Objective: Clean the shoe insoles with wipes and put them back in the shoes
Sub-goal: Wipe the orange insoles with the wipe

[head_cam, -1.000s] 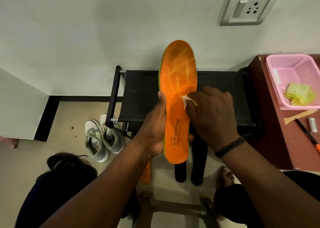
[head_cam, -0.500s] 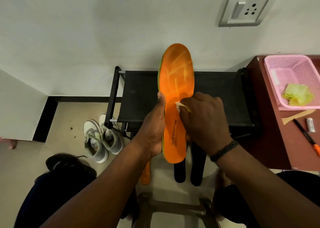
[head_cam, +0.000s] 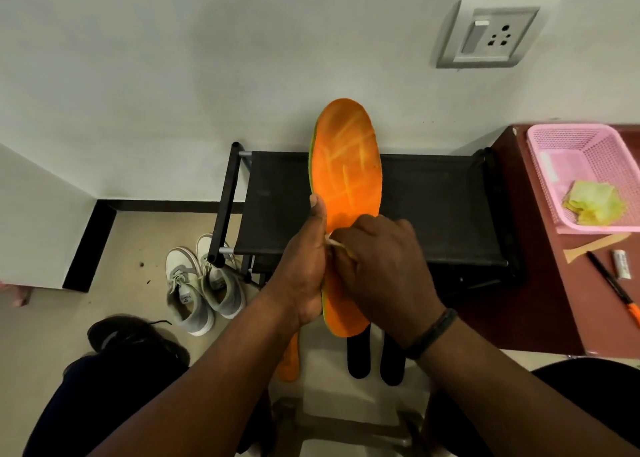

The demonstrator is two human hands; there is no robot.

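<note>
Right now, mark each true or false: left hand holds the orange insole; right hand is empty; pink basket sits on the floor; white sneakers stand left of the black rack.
1. The left hand holds the orange insole: true.
2. The right hand is empty: false, it pinches a wipe against the insole.
3. The pink basket sits on the floor: false, it rests on the maroon table.
4. The white sneakers stand left of the black rack: true.

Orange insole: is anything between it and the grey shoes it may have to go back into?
Nothing visible blocks it. The left hand holds the orange insole upright while the right hand presses a wipe on it. The grey shoes stand on the floor down-left, openings showing, beside the rack.
</note>
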